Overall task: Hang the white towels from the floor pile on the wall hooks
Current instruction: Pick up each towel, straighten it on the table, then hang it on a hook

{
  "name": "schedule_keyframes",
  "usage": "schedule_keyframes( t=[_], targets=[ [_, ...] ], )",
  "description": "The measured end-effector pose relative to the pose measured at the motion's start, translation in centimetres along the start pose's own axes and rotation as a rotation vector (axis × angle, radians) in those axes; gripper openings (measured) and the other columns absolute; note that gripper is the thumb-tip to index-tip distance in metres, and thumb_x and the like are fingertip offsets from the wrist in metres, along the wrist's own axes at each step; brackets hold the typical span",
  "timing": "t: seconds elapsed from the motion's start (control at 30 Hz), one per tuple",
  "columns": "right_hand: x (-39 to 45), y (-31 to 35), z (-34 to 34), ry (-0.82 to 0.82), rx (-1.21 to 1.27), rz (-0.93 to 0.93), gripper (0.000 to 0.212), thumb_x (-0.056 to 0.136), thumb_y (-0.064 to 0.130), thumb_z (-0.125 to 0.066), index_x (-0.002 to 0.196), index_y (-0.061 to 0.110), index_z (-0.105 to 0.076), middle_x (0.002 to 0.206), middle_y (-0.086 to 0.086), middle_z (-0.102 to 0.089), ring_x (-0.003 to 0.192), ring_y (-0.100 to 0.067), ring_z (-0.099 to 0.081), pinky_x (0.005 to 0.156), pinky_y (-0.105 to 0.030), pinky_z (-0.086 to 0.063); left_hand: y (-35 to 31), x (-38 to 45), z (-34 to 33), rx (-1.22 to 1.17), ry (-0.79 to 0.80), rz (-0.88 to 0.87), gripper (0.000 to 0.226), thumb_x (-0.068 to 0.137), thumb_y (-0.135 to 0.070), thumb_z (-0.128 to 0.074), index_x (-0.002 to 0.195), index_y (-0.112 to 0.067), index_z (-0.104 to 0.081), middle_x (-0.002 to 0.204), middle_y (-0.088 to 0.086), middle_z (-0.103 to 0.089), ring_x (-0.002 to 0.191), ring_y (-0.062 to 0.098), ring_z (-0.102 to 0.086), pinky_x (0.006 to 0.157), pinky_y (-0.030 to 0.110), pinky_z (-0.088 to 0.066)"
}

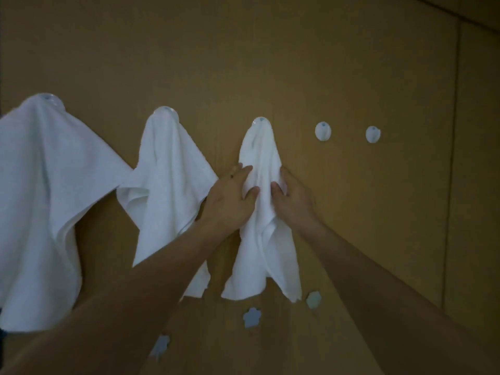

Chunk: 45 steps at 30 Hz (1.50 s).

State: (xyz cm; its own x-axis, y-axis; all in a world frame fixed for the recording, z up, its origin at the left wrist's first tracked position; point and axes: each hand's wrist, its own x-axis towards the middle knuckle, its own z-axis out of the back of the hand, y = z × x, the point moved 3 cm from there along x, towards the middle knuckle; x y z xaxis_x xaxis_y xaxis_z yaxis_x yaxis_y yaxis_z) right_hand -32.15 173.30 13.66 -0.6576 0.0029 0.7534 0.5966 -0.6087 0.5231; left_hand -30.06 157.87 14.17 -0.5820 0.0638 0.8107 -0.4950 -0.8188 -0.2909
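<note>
The third white towel (pixel 261 212) hangs from the third wall hook (pixel 261 121). Just below that hook, left hand (pixel 230 201) and right hand (pixel 293 198) pinch its bunched middle between thumbs and fingers.

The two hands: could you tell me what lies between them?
In the head view, the third towel hangs between the left hand and right hand, both gripping it.

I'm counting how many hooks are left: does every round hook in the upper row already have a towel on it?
No: two round hooks right of the third towel are bare.
</note>
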Motion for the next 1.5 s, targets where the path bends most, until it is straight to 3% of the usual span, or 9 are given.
schedule_keyframes(
  t=[0.1,0.4,0.47,0.57,0.77,1.1,1.5],
  targets=[
    [-3.0,1.4,2.6,-0.044,-0.174,-0.046,0.062,0.098,0.037,-0.054,0.152,0.013,-0.034,0.154,-0.007,-0.039,0.142,-0.026,-0.036,0.116,-0.039,-0.031,-1.5,-1.7,2.1,0.053,-0.029,-0.070,0.051,0.100,-0.043,-0.045,0.148,-0.026,-0.039,0.161,-0.002,-0.027,0.145,0.022,-0.028,0.119,0.040,-0.022],
    [-15.9,4.7,14.0,-0.075,-0.726,-0.209,0.064,0.091,0.051,-0.056,0.149,0.027,-0.039,0.150,0.000,-0.046,0.135,-0.029,-0.042,0.108,-0.042,-0.038,-11.2,-9.5,2.7,-0.256,0.161,-0.237,0.045,0.097,-0.031,-0.054,0.141,-0.022,-0.052,0.151,0.002,-0.042,0.138,0.023,-0.035,0.113,0.037,-0.031],
    [-19.5,5.3,17.6,-0.083,-0.831,-0.278,0.065,0.091,0.052,-0.054,0.149,0.029,-0.038,0.150,0.001,-0.045,0.133,-0.032,-0.041,0.106,-0.044,-0.039,-14.7,-11.9,2.1,-0.303,0.231,-0.286,0.046,0.097,-0.034,-0.052,0.141,-0.023,-0.050,0.150,0.000,-0.043,0.133,0.023,-0.041,0.112,0.039,-0.034],
    [-25.9,6.3,23.2,-0.096,-0.952,-0.384,0.065,0.092,0.052,-0.054,0.150,0.028,-0.036,0.150,-0.001,-0.044,0.135,-0.034,-0.038,0.107,-0.047,-0.038,-20.9,-16.0,1.4,-0.344,0.299,-0.358,0.047,0.097,-0.038,-0.052,0.142,-0.025,-0.050,0.149,0.000,-0.044,0.137,0.023,-0.037,0.113,0.040,-0.032],
    [-43.3,9.1,36.7,-0.137,-1.142,-0.689,0.067,0.091,0.053,-0.056,0.149,0.029,-0.035,0.150,-0.003,-0.043,0.135,-0.033,-0.038,0.107,-0.047,-0.038,-37.1,-28.0,1.0,-0.560,0.470,-0.545,0.046,0.095,-0.036,-0.056,0.138,-0.021,-0.053,0.140,0.002,-0.052,0.130,0.024,-0.040,0.110,0.036,-0.034],
    [-76.2,21.9,55.5,-0.223,-1.263,-1.222,0.070,0.091,0.054,-0.057,0.151,0.030,-0.030,0.152,-0.005,-0.039,0.137,-0.031,-0.036,0.110,-0.047,-0.035,-63.5,-55.2,8.8,-0.795,0.822,-0.821,0.051,0.094,-0.040,-0.056,0.141,-0.024,-0.047,0.144,0.004,-0.048,0.134,0.024,-0.038,0.111,0.040,-0.035],
    [-106.8,37.5,65.7,-0.521,-1.219,-1.731,0.067,0.092,0.049,-0.057,0.151,0.030,-0.031,0.155,-0.004,-0.034,0.140,-0.029,-0.031,0.111,-0.048,-0.034,-84.5,-84.1,22.4,-0.966,1.166,-1.225,0.050,0.096,-0.042,-0.053,0.143,-0.027,-0.043,0.145,0.000,-0.044,0.137,0.022,-0.033,0.109,0.043,-0.037]
  ],
)
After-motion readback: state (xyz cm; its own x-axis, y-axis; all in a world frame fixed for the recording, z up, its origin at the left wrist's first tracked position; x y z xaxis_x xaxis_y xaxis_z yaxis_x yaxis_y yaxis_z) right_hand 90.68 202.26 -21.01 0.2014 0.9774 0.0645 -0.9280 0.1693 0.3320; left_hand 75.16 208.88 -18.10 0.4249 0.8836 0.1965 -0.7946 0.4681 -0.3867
